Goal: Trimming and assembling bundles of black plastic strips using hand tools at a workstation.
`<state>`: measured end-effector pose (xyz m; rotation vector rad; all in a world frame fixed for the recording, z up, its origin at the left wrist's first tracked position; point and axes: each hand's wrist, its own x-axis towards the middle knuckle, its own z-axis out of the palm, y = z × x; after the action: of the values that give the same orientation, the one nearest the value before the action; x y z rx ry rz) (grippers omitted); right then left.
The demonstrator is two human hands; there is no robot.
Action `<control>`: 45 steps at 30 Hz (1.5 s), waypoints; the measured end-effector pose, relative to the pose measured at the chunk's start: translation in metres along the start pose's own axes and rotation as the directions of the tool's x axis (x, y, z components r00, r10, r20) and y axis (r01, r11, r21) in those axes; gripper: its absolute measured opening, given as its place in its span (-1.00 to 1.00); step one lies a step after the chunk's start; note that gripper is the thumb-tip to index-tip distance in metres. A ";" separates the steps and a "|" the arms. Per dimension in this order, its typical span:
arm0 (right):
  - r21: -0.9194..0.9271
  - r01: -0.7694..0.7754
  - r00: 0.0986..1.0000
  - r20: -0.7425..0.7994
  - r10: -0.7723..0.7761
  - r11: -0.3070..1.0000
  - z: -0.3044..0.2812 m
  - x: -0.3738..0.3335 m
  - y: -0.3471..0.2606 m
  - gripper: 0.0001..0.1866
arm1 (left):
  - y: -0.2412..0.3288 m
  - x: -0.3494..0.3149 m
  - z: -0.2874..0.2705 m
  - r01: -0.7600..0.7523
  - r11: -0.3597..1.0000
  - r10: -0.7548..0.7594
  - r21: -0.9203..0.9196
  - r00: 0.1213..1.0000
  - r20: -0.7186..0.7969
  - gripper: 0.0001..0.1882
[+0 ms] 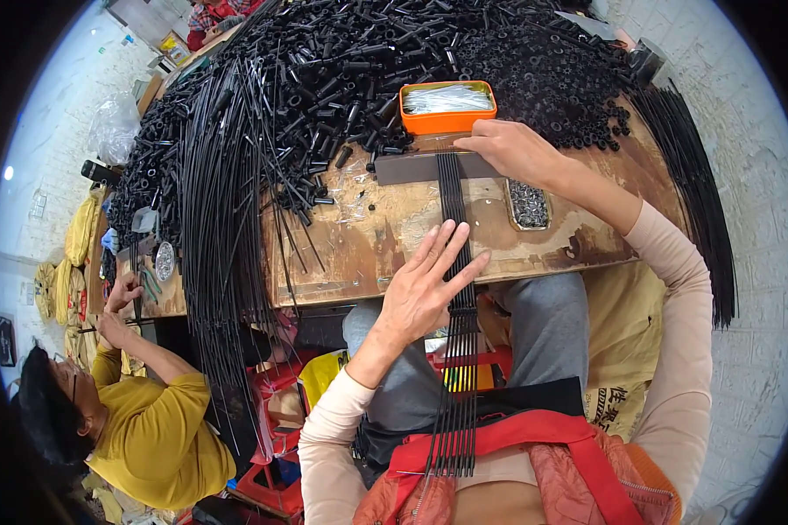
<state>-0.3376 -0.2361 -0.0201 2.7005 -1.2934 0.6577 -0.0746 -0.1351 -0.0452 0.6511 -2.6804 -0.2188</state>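
A row of thin black rods (pixel 450 188) runs from the table toward my lap, side by side, their far ends resting on a dark grey bar (pixel 407 168). My left hand (pixel 416 293) lies over the rods at the table's front edge, its fingers stretched out. Above the rods' far ends is my right hand (pixel 517 153), thumb and fingertips pinched together; whatever they hold is too small to make out. Just beyond it stands an orange box (pixel 446 123) of thin pale sticks. A small tray (pixel 529 226) of shiny little metal pieces sits below my right wrist.
Heaps of black tubes (pixel 324 79) and small black rings (pixel 534 79) cover the far table. Long black rods hang over the edge in a left bundle (pixel 223 201) and a right bundle (pixel 687 175). A co-worker in a yellow top (pixel 153 429) works at the left; another person (pixel 214 17) sits far back.
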 end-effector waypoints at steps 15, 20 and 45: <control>-0.075 -0.195 0.969 0.138 0.204 0.978 -0.019 -0.007 0.006 -0.84 | -0.001 -0.001 0.002 0.006 1.000 -0.006 -0.005 1.000 -0.007 -0.05; 0.035 -0.136 0.986 -0.092 0.139 0.990 -0.011 -0.001 0.001 -0.67 | 0.011 -0.002 -0.017 0.052 0.999 -0.052 0.001 0.996 0.074 0.01; 0.936 -0.258 0.935 0.180 0.306 0.239 -0.236 0.019 -0.179 -0.57 | 0.095 0.007 -0.055 0.089 0.088 -0.134 -0.992 0.988 0.077 -0.72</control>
<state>-0.2728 -0.0770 0.2218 3.1466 -1.7953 2.1924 -0.0974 -0.0584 0.0301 0.3145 -1.6677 -1.8724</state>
